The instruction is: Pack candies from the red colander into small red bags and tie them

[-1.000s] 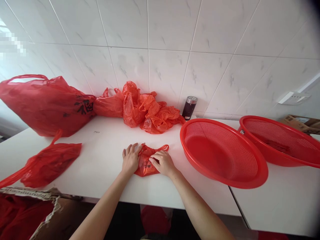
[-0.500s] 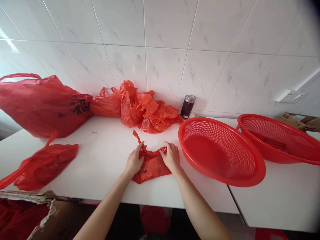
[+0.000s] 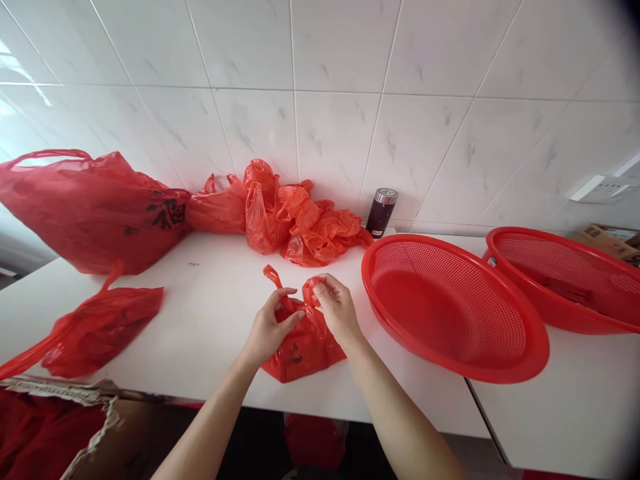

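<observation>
A small red plastic bag (image 3: pixel 304 350) lies bunched on the white counter (image 3: pixel 185 333), its printed black mark showing low on the body. My left hand (image 3: pixel 273 327) grips its gathered neck, with one thin handle loop (image 3: pixel 270 275) sticking up beyond the fingers. My right hand (image 3: pixel 337 310) pinches the other handle (image 3: pixel 313 291) between fingers and thumb. The two hands nearly touch above the bag. Part of the bag is hidden under my fingers.
A large full red bag (image 3: pixel 90 213) and a crumpled red heap (image 3: pixel 300 227) lie along the tiled wall (image 3: pixel 300 87). Nearby are a flat red bag (image 3: pixel 105 330), a dark flask (image 3: pixel 381 213), and two red colanders (image 3: pixel 500 373) (image 3: pixel 555 239) on the right. A cardboard box (image 3: pixel 107 427) sits below left.
The bag now stands more bunched, and my hands have drawn closer and lifted its handles together. My right hand has moved from the bag's side to pinching a handle.
</observation>
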{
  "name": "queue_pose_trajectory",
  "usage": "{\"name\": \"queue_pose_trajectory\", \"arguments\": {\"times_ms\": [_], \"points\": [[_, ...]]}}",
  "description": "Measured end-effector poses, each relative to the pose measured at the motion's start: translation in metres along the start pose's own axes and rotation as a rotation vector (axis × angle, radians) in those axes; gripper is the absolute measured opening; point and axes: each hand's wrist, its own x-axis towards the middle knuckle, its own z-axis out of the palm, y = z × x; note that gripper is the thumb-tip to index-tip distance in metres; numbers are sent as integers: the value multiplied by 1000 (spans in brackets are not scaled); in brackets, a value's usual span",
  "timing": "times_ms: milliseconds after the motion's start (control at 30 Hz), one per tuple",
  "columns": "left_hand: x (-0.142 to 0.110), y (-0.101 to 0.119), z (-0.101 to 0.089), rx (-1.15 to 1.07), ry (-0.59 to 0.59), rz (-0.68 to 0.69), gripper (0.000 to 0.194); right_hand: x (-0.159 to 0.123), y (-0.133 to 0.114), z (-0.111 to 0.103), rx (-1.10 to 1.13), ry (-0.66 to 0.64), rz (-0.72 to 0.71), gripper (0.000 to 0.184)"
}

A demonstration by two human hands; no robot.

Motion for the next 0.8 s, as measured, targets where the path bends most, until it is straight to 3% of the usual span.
{"name": "queue_pose_trajectory", "arguments": {"times_ms": [133, 333, 500, 567, 700, 733, 800], "points": [[-9, 7, -2, 200, 71, -11, 27, 3, -11, -1, 281, 157, 56, 28], [-32, 1, -19, 232, 15, -19, 40, 5, -16, -3, 676, 49, 324, 46], [-60, -15, -43, 490, 133, 66, 37, 10, -4, -13, 724, 89, 435, 50], [-73, -17, -50, 510, 97, 77, 37, 11, 0, -15, 733, 97, 481, 49], [-89, -9, -57, 437, -18, -94, 42, 7, -10, -10, 693, 61, 513, 49], [-90, -5, -58, 425, 5, -121, 41, 5, -16, -7, 664, 53, 510, 49], [-89, 5, -58, 468, 199, -101, 35, -2, -28, 1, 605, 34, 484, 48]]}}
